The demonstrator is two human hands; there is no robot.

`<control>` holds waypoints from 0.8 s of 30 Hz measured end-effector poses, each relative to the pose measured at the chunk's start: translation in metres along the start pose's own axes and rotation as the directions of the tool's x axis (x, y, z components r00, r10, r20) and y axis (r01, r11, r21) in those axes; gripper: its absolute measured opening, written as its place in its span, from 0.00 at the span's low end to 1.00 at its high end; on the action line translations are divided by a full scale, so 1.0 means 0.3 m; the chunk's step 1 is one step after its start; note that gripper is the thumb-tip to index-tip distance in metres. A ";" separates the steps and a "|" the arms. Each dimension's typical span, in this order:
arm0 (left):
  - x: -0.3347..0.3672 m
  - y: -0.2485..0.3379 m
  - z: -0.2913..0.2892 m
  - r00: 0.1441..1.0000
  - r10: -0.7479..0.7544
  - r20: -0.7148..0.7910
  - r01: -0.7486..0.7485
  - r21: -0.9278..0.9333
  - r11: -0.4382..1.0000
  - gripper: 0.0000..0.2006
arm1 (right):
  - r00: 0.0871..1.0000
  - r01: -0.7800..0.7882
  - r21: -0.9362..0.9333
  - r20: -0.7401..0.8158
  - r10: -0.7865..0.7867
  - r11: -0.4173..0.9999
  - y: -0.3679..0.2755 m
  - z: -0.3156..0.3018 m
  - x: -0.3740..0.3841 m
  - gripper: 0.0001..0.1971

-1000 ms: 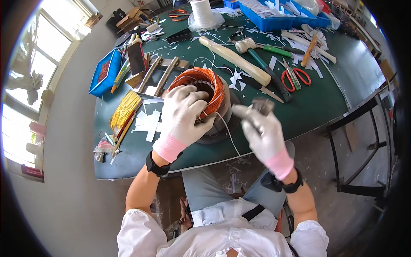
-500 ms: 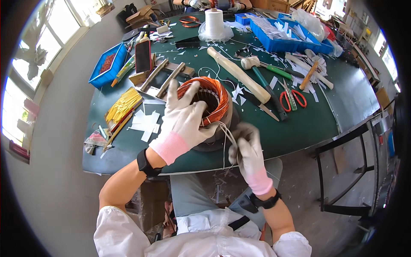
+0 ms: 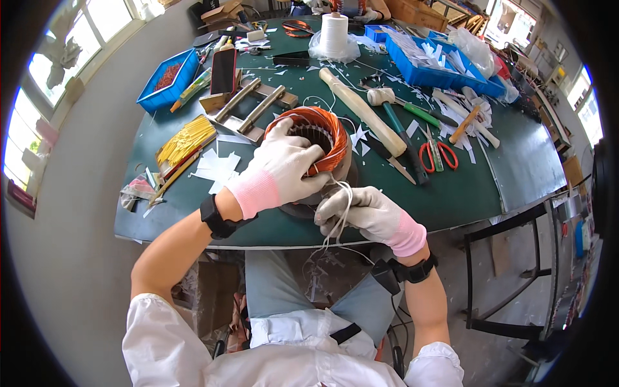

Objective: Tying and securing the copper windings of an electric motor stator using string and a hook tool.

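A motor stator with an orange copper winding [image 3: 333, 137] stands near the front edge of the table. My left hand [image 3: 284, 164], in a white glove with a pink cuff, lies over the winding's near left rim. Its fingers hook into the opening and its thumb is at the outer side. At the stator's near right side, my right hand [image 3: 364, 213], gloved alike, is closed on thin white cord [image 3: 349, 197]. The cord runs up to the winding, and loose strands hang past the table edge. My right fingertips are partly hidden behind the cord.
Beyond the stator lie a wooden mallet [image 3: 361, 109], a green-handled hammer [image 3: 403, 138] and red-handled scissors [image 3: 438, 155]. Leftward are metal bars [image 3: 261, 109], a phone [image 3: 224, 71] and yellow strips [image 3: 184, 145]. A white cord spool [image 3: 334, 39] and blue trays [image 3: 432, 74] stand farther back.
My right hand has moved left and in toward the stator, its fingers now bunched at the cord. The left fingers, raised and spread before, have come down onto the winding's rim.
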State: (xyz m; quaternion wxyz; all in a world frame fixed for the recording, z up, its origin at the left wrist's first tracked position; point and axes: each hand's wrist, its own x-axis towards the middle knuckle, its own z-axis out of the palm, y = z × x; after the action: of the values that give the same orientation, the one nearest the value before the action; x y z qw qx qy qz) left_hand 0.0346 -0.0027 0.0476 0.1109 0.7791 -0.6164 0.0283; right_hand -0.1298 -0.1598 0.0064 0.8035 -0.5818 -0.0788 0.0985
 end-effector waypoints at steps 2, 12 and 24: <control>-0.026 0.016 0.014 0.972 -0.092 -0.214 0.134 0.187 0.973 0.28 | 0.988 0.093 -0.058 0.133 -0.085 0.994 -0.020 -0.004 0.003 0.14; -0.027 0.050 0.123 0.646 0.050 -0.762 0.190 0.223 0.956 0.37 | 0.740 0.355 -0.772 -0.112 -0.663 0.528 -0.075 0.095 0.167 0.24; -0.016 0.106 0.106 0.886 0.011 -0.463 0.023 0.067 0.997 0.11 | -0.076 -0.969 -0.040 -0.893 0.444 -0.245 0.829 -0.030 -2.002 0.19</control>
State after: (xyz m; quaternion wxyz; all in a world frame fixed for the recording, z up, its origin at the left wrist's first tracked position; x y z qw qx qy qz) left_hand -0.0003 -0.0115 0.0202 0.2272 0.7552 -0.5682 0.2349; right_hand -0.7256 -0.2427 -0.2399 0.1384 -0.7329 0.5517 0.3732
